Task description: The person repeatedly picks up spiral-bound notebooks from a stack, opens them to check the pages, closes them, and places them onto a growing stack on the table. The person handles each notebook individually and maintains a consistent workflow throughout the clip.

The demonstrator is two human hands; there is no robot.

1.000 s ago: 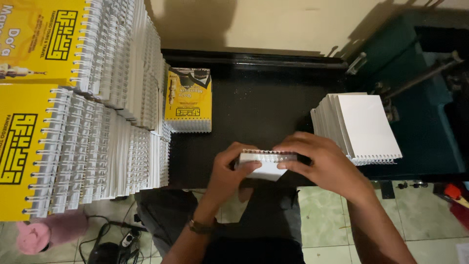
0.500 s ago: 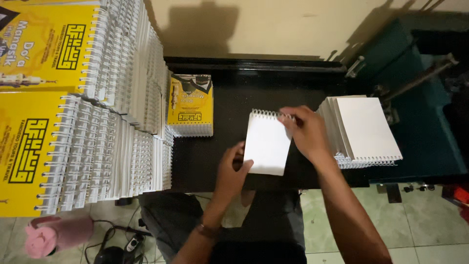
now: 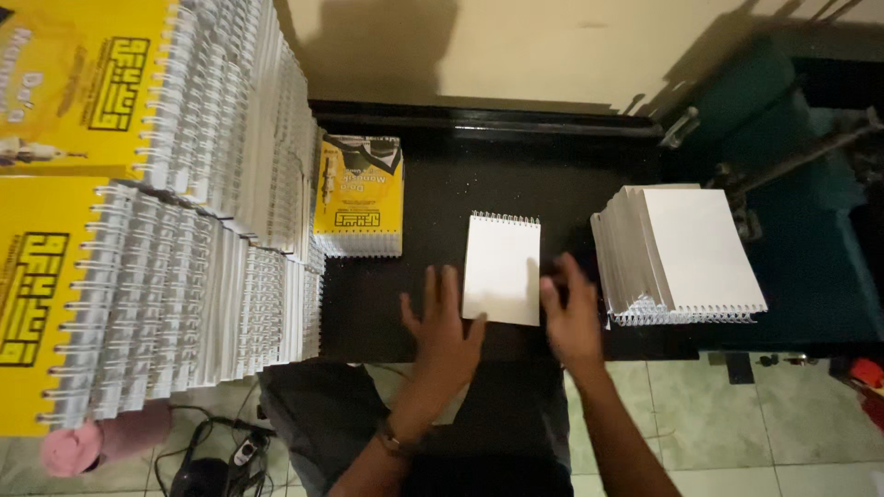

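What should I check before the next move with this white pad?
1. White pad lies flat on the black table: ok.
2. Spiral edge faces away from the person: ok.
3. Left hand touches the pad's lower left corner: ok.
4. Right hand sits beside the pad's right edge; contact: cannot tell.
5. White stack is clear of the pad: ok.
6. Yellow pad is clear of it: ok.
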